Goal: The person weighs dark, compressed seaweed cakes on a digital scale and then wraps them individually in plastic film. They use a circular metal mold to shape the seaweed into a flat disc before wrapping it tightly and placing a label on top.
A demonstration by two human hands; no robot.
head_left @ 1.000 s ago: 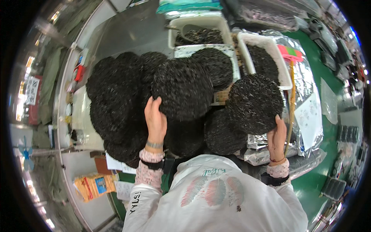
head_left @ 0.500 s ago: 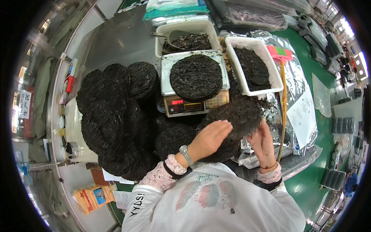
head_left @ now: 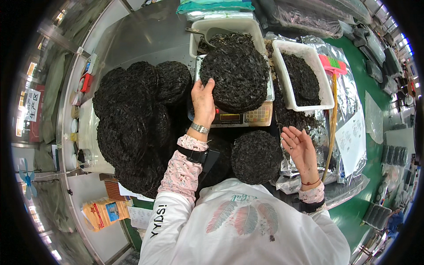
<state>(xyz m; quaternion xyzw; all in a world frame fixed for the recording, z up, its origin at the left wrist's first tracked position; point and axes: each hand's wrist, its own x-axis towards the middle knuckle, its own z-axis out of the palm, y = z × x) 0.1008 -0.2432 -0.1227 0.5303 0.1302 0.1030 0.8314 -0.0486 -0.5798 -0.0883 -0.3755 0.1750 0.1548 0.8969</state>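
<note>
My left hand (head_left: 204, 102) grips the left edge of a round black cake (head_left: 236, 73) that looks like dried seaweed, thumb on top. The cake is over the pan of the digital scale (head_left: 266, 114) and covers most of it; whether it rests there or is held above, I cannot tell. My right hand (head_left: 300, 150) is open and holds nothing, palm turned up and fingers spread. Beside it, in front of the scale, another round seaweed cake (head_left: 256, 157) lies close to my body. A big heap of similar cakes (head_left: 128, 128) stands left of the scale.
Behind the scale is a white tub (head_left: 194, 44) of loose dark flakes with a scoop (head_left: 212, 37). Another white tub (head_left: 327, 95) with dark pieces stands right. A pink and green brush head (head_left: 332, 65) on a yellow stick, silver foil and a paper sheet (head_left: 349, 137) lie farther right.
My left hand has moved forward from the near stack to the scale and now holds a cake there. My right hand has come away from the blurred cake and opened.
</note>
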